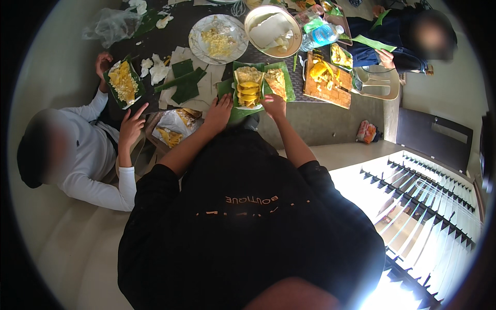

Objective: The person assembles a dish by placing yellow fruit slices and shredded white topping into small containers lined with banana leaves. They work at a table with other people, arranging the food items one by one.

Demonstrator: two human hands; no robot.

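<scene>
A leaf-lined rectangular tray stands at the table's near edge, with a row of yellow mango slices over a pale crumbly filling. Under and around it lies a green banana leaf. My left hand rests on the leaf at the tray's left side, fingers stretched out. At the tray's lower right corner, my right hand has its fingers bent together; what lies between them is hidden. Just beyond that hand, a wedge of pale yellow crumbly food sits on another piece of leaf.
A marbled plate with yellow crumbs and a round bowl stand farther back. Right of them are a water bottle and a wooden board with mango pieces. A person in white at left touches another filled tray; another person sits far right.
</scene>
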